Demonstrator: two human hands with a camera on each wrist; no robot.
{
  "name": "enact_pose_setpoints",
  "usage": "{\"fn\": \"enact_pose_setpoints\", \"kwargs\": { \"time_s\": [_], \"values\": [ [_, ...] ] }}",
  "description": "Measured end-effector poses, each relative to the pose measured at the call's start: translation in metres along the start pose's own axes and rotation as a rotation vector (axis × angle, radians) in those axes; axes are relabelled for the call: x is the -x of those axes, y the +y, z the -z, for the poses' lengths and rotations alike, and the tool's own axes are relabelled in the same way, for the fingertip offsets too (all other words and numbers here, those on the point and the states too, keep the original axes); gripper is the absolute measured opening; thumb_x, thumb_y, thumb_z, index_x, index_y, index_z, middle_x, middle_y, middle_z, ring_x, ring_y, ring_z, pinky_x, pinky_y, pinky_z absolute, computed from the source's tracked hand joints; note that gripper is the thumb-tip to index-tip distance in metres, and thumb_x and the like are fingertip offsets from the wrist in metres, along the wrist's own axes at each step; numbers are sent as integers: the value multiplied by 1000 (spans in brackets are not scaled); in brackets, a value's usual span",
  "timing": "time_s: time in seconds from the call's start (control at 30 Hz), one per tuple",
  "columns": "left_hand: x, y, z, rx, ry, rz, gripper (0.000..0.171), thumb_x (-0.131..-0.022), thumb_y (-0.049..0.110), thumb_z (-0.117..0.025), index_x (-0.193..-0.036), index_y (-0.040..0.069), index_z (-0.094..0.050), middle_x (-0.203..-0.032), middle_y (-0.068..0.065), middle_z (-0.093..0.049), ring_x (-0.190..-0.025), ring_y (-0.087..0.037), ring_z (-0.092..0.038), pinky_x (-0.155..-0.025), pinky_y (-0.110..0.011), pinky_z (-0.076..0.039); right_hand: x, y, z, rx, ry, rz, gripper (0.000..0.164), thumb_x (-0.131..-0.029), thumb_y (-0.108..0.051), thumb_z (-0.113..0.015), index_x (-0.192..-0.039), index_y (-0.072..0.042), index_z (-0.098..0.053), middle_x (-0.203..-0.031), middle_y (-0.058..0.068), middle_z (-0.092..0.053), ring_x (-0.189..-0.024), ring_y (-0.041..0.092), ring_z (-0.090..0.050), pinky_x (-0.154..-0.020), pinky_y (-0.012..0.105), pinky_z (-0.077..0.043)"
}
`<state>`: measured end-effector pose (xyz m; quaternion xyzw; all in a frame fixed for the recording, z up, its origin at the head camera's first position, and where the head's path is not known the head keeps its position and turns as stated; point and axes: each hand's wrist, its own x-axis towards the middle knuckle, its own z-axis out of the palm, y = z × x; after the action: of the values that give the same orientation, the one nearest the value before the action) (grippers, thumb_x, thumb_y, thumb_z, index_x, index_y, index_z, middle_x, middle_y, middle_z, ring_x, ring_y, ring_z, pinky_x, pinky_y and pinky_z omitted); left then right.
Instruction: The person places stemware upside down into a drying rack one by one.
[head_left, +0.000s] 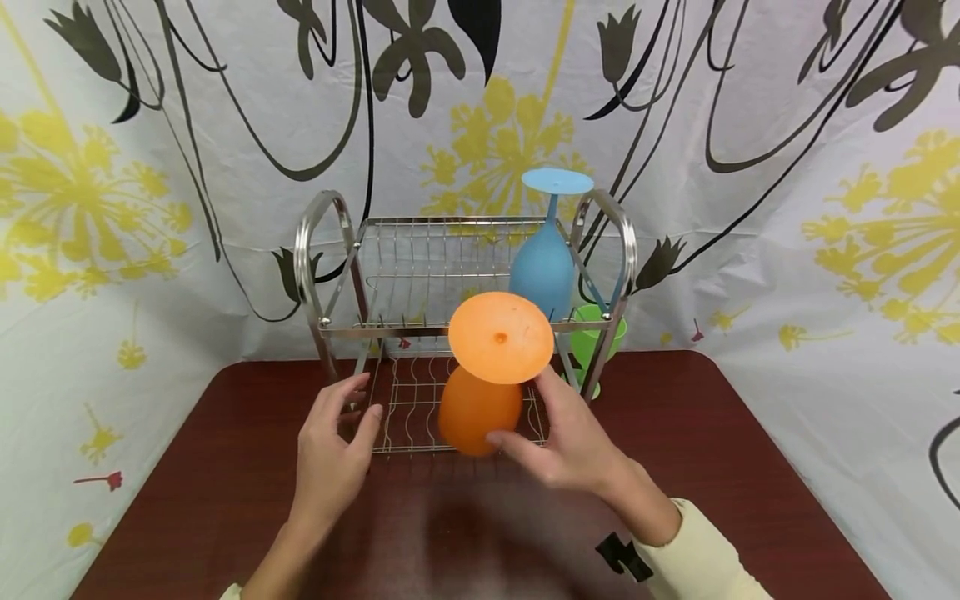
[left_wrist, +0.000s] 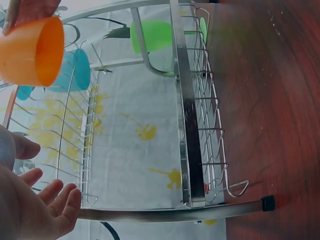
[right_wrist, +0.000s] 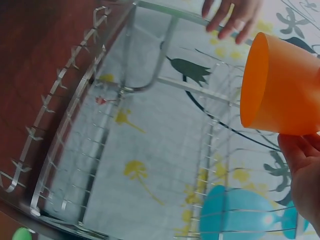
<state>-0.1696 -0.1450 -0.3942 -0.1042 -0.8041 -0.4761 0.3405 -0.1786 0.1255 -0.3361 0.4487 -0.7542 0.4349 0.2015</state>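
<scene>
My right hand [head_left: 573,442] grips an orange plastic goblet [head_left: 480,417] upside down, its round base facing up. The goblet is in front of the two-tier metal dish rack [head_left: 390,331]; in the right wrist view the orange goblet's bowl [right_wrist: 290,85] has its open mouth toward the table. My left hand [head_left: 333,450] holds nothing; its fingers are loosely bent near the rack's left side. An inverted blue goblet [head_left: 543,267] sits at the right end of the upper shelf.
A green goblet [head_left: 587,343] stands upright on the dark red table [head_left: 720,467], behind the rack's right post. The rack's lower wire shelf [head_left: 408,404] lies below the orange goblet. A patterned white cloth [head_left: 262,50] hangs behind the table and at its sides.
</scene>
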Motion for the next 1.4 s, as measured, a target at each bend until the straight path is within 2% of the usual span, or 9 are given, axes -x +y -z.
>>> {"fn": "enact_pose_setpoints", "kwargs": {
  "time_s": [0.17, 0.37, 0.53, 0.87, 1.07, 1.3, 1.4],
  "values": [
    [-2, 0, 4, -10, 35, -4, 38, -86, -2, -68, -122, 5, -63, -112, -10, -64, -95, -15, -61, -79, -16, -52, -12, -7, 12, -14, 4, 52, 76, -87, -33, -72, -146, -5, -34, -139, 9, -48, -123, 24, -50, -107, 36, -43],
    [-5, 1, 9, -27, 83, 11, 35, -86, -3, -67, -120, 5, -65, -101, -9, -64, -84, -7, -61, -75, -12, -51, -26, -16, 23, 23, 11, 138, 70, -89, -38, -69, -141, 0, -40, -132, 12, -52, -117, 23, -53, -104, 32, -45],
    [-8, 0, 13, -28, 100, 32, 36, -86, -4, -66, -121, 6, -65, -101, -7, -65, -84, -8, -60, -74, -10, -49, -34, -23, 35, 60, 30, 202, 67, -89, -40, -68, -135, 4, -46, -126, 14, -56, -113, 23, -56, -99, 29, -47],
    [-10, -3, 20, -25, 144, 52, 33, -88, -3, -64, -121, 5, -64, -103, -9, -65, -87, -6, -58, -74, -7, -46, -53, -32, 52, 57, 106, 175, 73, -85, -45, -70, -133, 7, -49, -126, 17, -58, -113, 23, -59, -90, 30, -55],
    [-13, -4, 23, -8, 178, 81, 34, -88, -2, -64, -121, 7, -64, -104, -7, -65, -86, -6, -59, -72, -6, -47, -68, -33, 57, 75, 121, 166, 76, -85, -47, -71, -133, 7, -49, -128, 16, -57, -116, 24, -59, -91, 34, -55],
    [-17, -3, 22, -6, 150, 145, 33, -90, 1, -64, -122, 8, -62, -103, -7, -65, -84, -3, -59, -70, -6, -48, -80, -25, 59, 78, 146, 134, 81, -83, -49, -71, -135, 8, -46, -134, 16, -55, -119, 23, -57, -91, 34, -55],
    [-18, -4, 21, -16, 133, 159, 33, -91, 3, -64, -123, 6, -61, -104, -7, -65, -85, -3, -59, -70, -7, -48, -84, -22, 59, 73, 154, 116, 77, -81, -36, -79, -136, 6, -46, -133, 14, -56, -120, 21, -57, -90, 33, -55]
  ]
}}
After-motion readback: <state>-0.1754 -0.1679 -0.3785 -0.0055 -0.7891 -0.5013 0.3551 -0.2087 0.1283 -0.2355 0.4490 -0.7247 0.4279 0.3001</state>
